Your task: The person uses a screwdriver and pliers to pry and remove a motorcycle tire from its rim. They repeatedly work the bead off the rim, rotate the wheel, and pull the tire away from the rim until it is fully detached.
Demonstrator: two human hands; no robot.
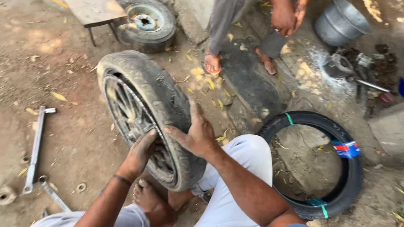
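A dusty motorcycle wheel (143, 92) stands upright on the dirt, its tyre mounted on a dark spoked rim (126, 115). My left hand (141, 153) grips the tyre's bead at the rim's lower edge, fingers hooked inward. Flat on the tread near the bottom rests my right hand (195, 132), fingers spread. My bare foot (145, 197) sits on the ground beside the wheel's base.
A new black tyre (349, 176) with green ties lies flat at the right. A long wrench (35, 147) lies at the left, with small metal parts near it. Another person stands at the top on a rubber mat (248, 80). A second wheel (147, 23) and a metal pot (341, 23) sit at the back.
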